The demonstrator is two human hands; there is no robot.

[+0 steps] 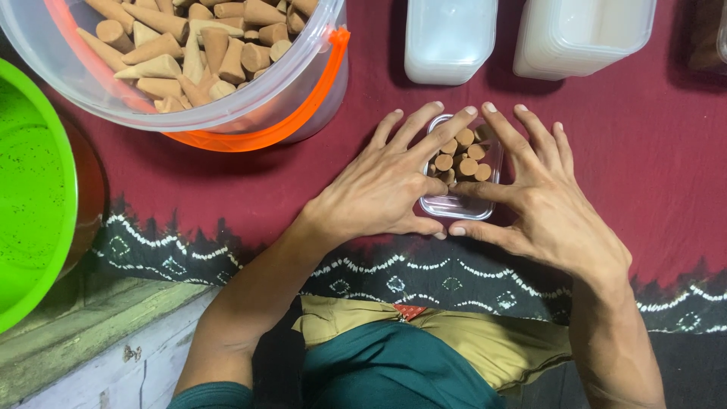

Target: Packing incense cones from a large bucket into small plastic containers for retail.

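Maroon cloth [651,151] with a dark patterned border covers the surface on which everything sits. Near the centre lies a small clear plastic box [459,204], packed with upright tan incense cones [460,157] whose flat bases face up. The left hand [379,189] lies against the box from nine o'clock, fingers spread flat over its top edge and thumb at the near rim. The right hand [545,204] meets it from three o'clock in the same way, fingers fanned out and thumb along the near side. Both hands are splayed and pressing against the box rather than closed around it.

At ten o'clock from the box stands a large clear bucket [227,113] with an orange handle, heaped with loose cones. A green basin [30,189] sits at the far nine o'clock edge. At twelve and one o'clock are two white translucent containers [450,45], one of them a stack.

As a judgement: the cones look brittle and tightly packed, so heavy downward pressure from the fingers could chip tips or snap one. Uneven pressure from either side could tilt the light box on the soft cloth and spill cones.
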